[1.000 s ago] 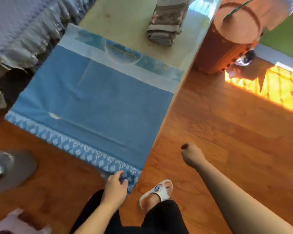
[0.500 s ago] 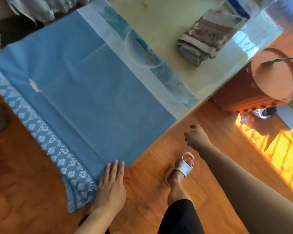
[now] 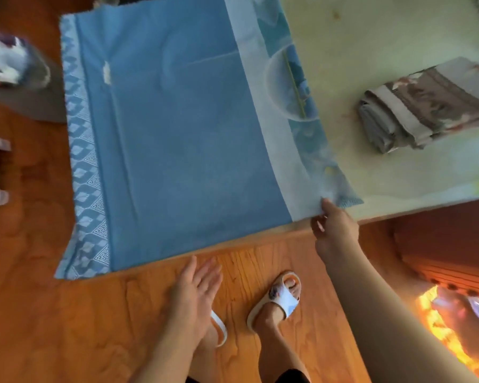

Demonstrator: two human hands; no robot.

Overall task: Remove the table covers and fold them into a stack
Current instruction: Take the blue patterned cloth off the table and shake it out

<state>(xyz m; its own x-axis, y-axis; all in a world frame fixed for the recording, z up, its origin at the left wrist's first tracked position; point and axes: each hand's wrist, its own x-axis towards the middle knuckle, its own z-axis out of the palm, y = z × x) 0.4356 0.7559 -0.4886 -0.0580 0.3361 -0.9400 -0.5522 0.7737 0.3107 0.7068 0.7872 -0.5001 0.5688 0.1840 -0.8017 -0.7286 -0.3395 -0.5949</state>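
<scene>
A blue rectangular cloth table cover (image 3: 177,139) with a pale diamond-patterned border along its left edge is spread flat over the left part of a glossy pale-green tabletop (image 3: 385,45). A lighter band and a printed strip with a circular motif run along the cover's right side, and the patterned border end hangs past the tabletop's left edge. The near right corner of the cover is pinched at the tabletop's front edge by the right hand (image 3: 335,230); its grip is closed on the fabric, with the thumb on top and the fingers curled beneath. The left hand (image 3: 194,297) is held below the front edge of the tabletop, over the floor, with its fingers straight and together; nothing is held in its grip, and it is not seen touching the cover.

A folded stack of brown-and-grey patterned cloth (image 3: 423,106) is seen on the bare right part of the tabletop, well apart from the blue cover. An orange-brown wooden plank floor (image 3: 67,327) lies below, and two feet in white slide sandals (image 3: 277,302) are planted on it just in front of the tabletop. A patch of bright sunlight (image 3: 448,330) is cast on the floor at lower right. A blurred grey object (image 3: 28,87) is seen at the left edge; what it is cannot be told.
</scene>
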